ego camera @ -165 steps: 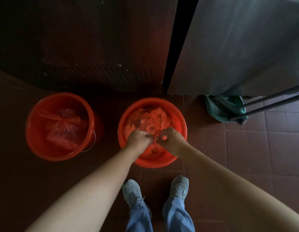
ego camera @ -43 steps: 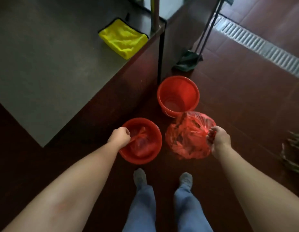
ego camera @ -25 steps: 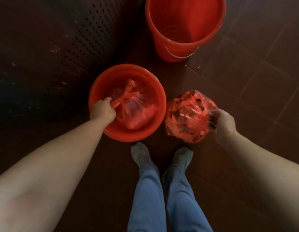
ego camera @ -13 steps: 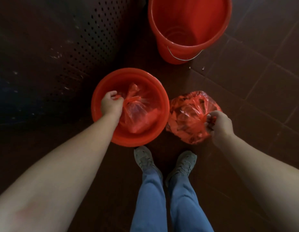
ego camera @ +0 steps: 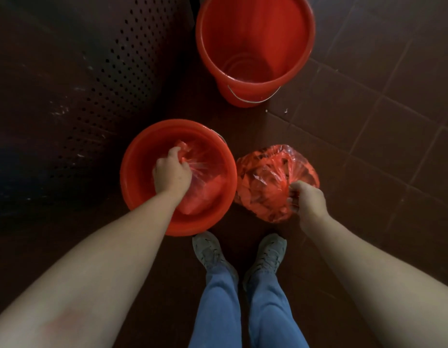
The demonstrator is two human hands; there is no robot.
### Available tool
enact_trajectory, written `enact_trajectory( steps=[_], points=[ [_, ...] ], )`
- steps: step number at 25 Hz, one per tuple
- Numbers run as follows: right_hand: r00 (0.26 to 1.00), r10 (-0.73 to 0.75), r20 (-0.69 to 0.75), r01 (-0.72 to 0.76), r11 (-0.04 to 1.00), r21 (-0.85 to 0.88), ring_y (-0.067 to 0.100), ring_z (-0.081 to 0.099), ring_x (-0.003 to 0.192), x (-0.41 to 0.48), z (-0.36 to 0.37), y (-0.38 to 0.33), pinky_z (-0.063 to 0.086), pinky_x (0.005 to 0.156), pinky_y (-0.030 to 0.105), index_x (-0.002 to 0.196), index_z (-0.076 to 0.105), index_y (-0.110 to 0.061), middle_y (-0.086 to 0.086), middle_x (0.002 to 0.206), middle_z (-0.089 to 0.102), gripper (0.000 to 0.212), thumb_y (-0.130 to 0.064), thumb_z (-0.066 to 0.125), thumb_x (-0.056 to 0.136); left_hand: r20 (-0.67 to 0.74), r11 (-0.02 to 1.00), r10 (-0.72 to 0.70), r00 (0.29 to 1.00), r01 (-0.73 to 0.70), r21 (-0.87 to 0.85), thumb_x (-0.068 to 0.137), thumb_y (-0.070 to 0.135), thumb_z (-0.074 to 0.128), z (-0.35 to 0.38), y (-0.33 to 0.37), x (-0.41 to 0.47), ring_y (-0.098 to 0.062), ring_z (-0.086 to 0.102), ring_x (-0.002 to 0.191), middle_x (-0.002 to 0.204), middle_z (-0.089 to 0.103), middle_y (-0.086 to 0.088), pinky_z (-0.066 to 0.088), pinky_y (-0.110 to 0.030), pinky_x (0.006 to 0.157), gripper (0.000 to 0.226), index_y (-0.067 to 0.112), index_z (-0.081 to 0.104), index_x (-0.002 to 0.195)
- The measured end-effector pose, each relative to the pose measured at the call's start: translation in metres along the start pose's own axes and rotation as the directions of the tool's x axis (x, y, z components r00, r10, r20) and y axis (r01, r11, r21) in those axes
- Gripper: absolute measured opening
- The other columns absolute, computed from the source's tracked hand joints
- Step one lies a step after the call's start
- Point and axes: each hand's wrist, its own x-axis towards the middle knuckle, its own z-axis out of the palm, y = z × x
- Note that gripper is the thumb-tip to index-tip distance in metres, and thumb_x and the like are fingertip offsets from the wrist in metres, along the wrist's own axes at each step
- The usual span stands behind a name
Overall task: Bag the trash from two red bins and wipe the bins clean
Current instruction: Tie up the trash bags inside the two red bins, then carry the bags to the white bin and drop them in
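Off the near bin's rim, our left hand is now clenching the knotted bag inside. Our right hand is gripping the full bag beside it. Lift-out looks imminent.

Dim rm: dark red tile floor, perforated dark panel at left.

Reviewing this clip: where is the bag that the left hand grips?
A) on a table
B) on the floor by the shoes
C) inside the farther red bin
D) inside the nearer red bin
D: the left hand grips the bag down inside the nearer red bin; the farther bin holds no bag.
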Motion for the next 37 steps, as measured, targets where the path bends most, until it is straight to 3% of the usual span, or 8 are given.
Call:
enact_trajectory(
  steps=[3,7,10,15,20,26,30,37],
  points=[
    [0.998,-0.04,-0.042,0.038,0.998,-0.055,0.016,0.045,0.046,-0.011,-0.01,-0.014,0.033,0.047,0.027,0.06,0.06,-0.015,0.004,0.06,0.051,0.024,-0.009,0.058,0.083,0.101,0.991,-0.06,0.993,0.071,-0.114,0.091,0.022,0.058,-0.022,0.006,-0.004,-0.038,0.059,0.116,0.119,0.07,-0.011,0.046,-0.04,0.101,0.035,0.02,0.063,0.125],
    [0.996,-0.054,-0.073,0.05,0.997,-0.061,0.015,0.049,0.042,-0.044,-0.032,-0.047,0.035,0.04,0.025,0.067,0.062,-0.011,0.004,0.056,0.054,0.013,-0.014,0.062,0.079,0.068,0.966,-0.162,0.984,0.173,-0.192,0.09,0.025,0.062,-0.079,0.024,-0.017,-0.035,0.062,0.11,0.11,0.072,-0.008,0.045,-0.036,0.094,0.013,0.021,0.068,0.101],
    [0.995,-0.072,-0.069,0.066,0.994,-0.09,0.018,0.05,0.047,-0.069,-0.043,-0.071,0.039,0.049,0.03,0.064,0.063,-0.013,0.0,0.052,0.056,0.012,-0.02,0.062,0.073,0.084,0.978,-0.138,0.987,0.149,-0.145,0.087,0.026,0.063,-0.12,0.038,-0.035,-0.033,0.065,0.103,0.102,0.072,-0.005,0.047,-0.035,0.088,0.006,0.023,0.066,0.092],
    [0.991,-0.11,-0.069,0.101,0.988,-0.117,0.022,0.059,0.058,-0.144,-0.071,-0.12,0.04,0.054,0.031,0.075,0.065,-0.012,0.005,0.064,0.062,0.013,-0.023,0.061,0.081,0.108,0.986,-0.063,0.992,0.078,-0.146,0.087,0.025,0.062,-0.207,0.075,-0.087,-0.03,0.064,0.105,0.106,0.071,-0.003,0.047,-0.034,0.088,0.01,0.026,0.064,0.097],
    [0.939,-0.311,-0.144,0.257,0.917,-0.305,0.031,0.058,0.077,-0.243,-0.121,-0.167,0.048,0.072,0.04,0.073,0.055,-0.01,0.01,0.074,0.059,0.016,-0.017,0.058,0.086,0.193,0.993,0.06,0.979,-0.038,-0.112,0.086,0.024,0.06,-0.295,0.142,-0.152,-0.03,0.064,0.108,0.111,0.07,-0.005,0.049,-0.034,0.091,0.026,0.027,0.063,0.112],
    [0.843,-0.487,-0.23,0.288,0.769,-0.571,0.041,0.063,0.108,-0.338,-0.191,-0.227,0.048,0.086,0.037,0.103,0.071,-0.004,0.022,0.114,0.07,0.024,-0.016,0.053,0.094,0.191,0.967,0.211,0.959,-0.176,-0.187,0.092,0.03,0.062,-0.367,0.23,-0.208,-0.03,0.064,0.108,0.111,0.069,-0.008,0.048,-0.034,0.09,0.016,0.022,0.061,0.104],
    [0.78,-0.496,-0.382,0.256,0.81,-0.527,0.039,0.064,0.11,-0.39,-0.242,-0.235,0.049,0.086,0.036,0.108,0.073,-0.008,0.02,0.115,0.07,0.026,-0.02,0.056,0.092,0.284,0.933,0.342,0.896,-0.288,-0.214,0.1,0.037,0.051,-0.385,0.294,-0.239,-0.035,0.066,0.104,0.109,0.071,-0.015,0.053,-0.04,0.092,0.033,0.01,0.064,0.114],
    [0.722,-0.314,-0.616,0.18,0.946,-0.271,0.037,0.064,0.114,-0.442,-0.356,-0.202,0.049,0.091,0.035,0.113,0.075,-0.007,0.019,0.118,0.07,0.032,-0.025,0.061,0.091,0.394,0.778,0.606,0.691,-0.617,-0.115,0.094,0.021,0.05,-0.372,0.394,-0.326,-0.03,0.067,0.089,0.092,0.072,-0.008,0.052,-0.033,0.074,0.018,0.012,0.065,0.091]
  ],
)
